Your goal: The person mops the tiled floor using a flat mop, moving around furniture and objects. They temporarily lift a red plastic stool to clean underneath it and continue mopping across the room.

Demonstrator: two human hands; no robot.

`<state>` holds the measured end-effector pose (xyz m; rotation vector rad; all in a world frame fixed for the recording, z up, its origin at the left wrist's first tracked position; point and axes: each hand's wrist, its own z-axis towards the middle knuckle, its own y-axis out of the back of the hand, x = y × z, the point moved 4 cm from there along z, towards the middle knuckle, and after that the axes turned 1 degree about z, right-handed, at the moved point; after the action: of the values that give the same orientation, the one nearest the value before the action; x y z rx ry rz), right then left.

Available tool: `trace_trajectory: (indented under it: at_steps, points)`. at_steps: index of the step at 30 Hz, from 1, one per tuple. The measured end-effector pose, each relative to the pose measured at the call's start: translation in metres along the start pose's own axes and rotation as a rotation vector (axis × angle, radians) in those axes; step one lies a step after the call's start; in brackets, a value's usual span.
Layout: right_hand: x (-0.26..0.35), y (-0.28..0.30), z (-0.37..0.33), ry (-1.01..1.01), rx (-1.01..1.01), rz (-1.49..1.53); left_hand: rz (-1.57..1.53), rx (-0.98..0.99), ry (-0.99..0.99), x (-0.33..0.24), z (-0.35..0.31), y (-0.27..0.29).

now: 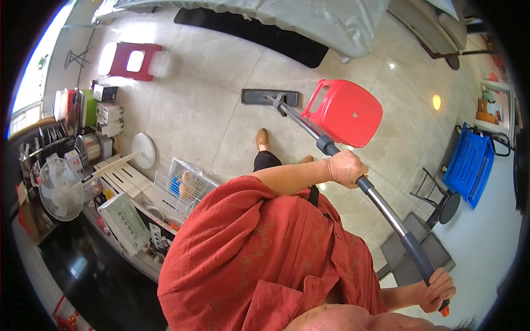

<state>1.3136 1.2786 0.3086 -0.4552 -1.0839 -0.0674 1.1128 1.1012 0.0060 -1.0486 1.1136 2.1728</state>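
A flat mop with a grey and silver pole (386, 208) slants across the view, from the lower right up to its dark rectangular head (256, 97) on the tiled floor. My left hand (348, 168) is wrapped around the middle of the pole. Lower down, near the orange-tipped end, my right hand (439, 289) grips the dark handle. Right beside the mop head stands a red plastic stool (350, 113), and the pole passes in front of its near left edge. My brown shoe (261, 138) is on the floor below the mop head.
At the upper left stands a dark red stool (144, 62). A black mat (248, 33) lies by a cloth-covered piece of furniture (348, 22). On the left are a white fan (61, 189) and a wire rack (185, 187). A blue crate (469, 165) and round black stool (448, 208) are at right.
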Motion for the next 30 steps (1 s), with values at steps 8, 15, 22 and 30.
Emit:
trace_trajectory:
  at_steps: [8, 15, 22, 30]
  points:
    - [-0.170, -0.123, 0.072, -0.060, 0.105, -0.102, 0.408, -0.002, 0.398, 0.136, -0.092, 0.152]
    - [-0.367, -0.300, 0.120, -0.242, 0.510, -0.145, 0.581, -0.446, 0.593, 0.260, -0.231, 0.354]
    - [-0.274, -0.329, 0.153, -0.196, 0.679, -0.196, 0.632, -0.899, 0.461, 0.156, -0.236, 0.308]
    - [-0.207, -0.339, 0.158, -0.255, 0.671, 0.066, 0.535, -0.739, 0.267, 0.085, -0.213, 0.311]
